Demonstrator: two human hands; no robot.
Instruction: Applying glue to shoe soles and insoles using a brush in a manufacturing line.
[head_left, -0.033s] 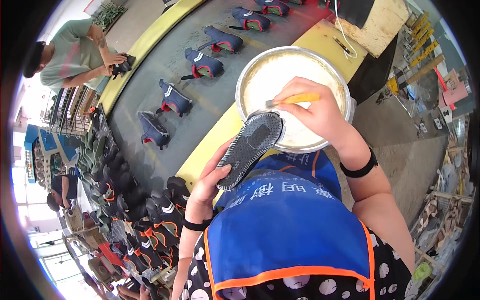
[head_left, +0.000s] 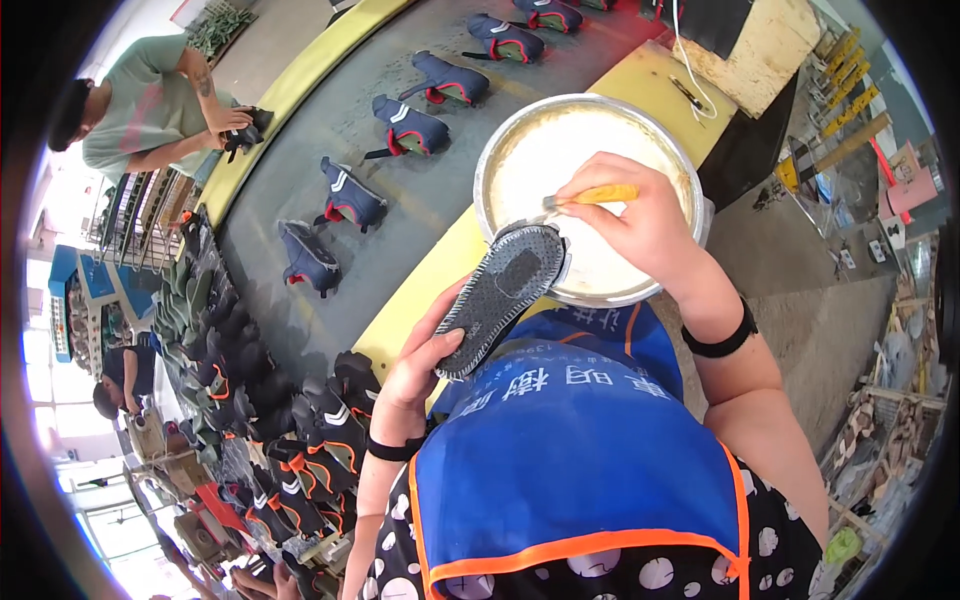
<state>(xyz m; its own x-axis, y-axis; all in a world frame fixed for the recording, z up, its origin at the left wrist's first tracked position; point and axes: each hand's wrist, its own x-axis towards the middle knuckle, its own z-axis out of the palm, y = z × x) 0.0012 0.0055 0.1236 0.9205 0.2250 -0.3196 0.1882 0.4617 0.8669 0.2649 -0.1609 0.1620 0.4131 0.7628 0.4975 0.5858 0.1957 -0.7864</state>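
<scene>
Two hands were at work at this moment, and both were yours. Your left hand was closed around the heel end of a dark shoe sole, thumb laid across the studded face, fingers wrapped behind where you could not see them. The sole was tilted up and away from you, its toe end reaching over the near rim of the round metal basin of pale, creamy liquid that sat at the edge of the yellow tabletop. Your right hand was pinched shut on the yellow handle of a small brush, whose bristle end sat just above the toe of the sole, over the liquid. Judged from its thin profile, the sole looked light and likely rubbery, so it would probably flex if held only by one tip; the grip at the heel with the thumb on the tread looked sound, since the studs should give purchase. A wetted toe rim would likely be slick, so fingers were best kept back from it. The brush looked light and stiff, fit for a fingertip pinch. Dark blue shoe uppers lay in a row on the grey conveyor belt beyond, and another person across it handled a dark piece.
</scene>
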